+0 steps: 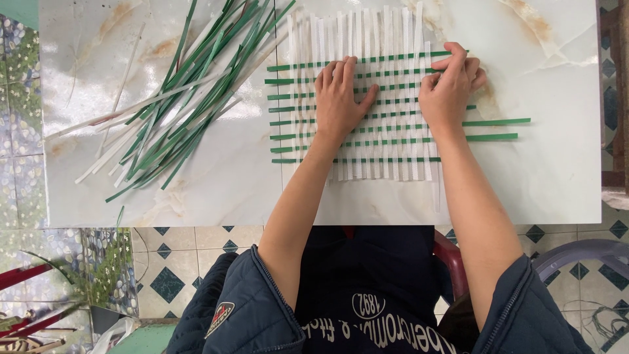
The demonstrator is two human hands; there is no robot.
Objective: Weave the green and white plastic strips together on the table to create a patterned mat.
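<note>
Nearest the camera are the dark blue jacket sleeves [242, 308], pushed up off both forearms, with a small red-and-white patch [222, 316] on the left one. Under the table a floor of pale tiles [177, 262] with dark diamonds shows, a red chair edge [451, 257] by the person's right side and a grey chair [583, 252] further right. Above that runs the near edge of the white marbled table [557, 177]. The left hand [341, 98] lies flat, fingers spread and pressing down on the woven mat [367, 141] of upright white strips crossed by green ones; it grips nothing. Just right of it, the right hand [449, 88] rests on the mat's right edge with fingers curled, fingertips pinching the top green strip [393, 58] at its end. Two longer green strips [498, 122] stick out rightward below that wrist. Well left of the left fingers, a loose heap of green and white strips [177, 98] fans across the table toward its far edge.
</note>
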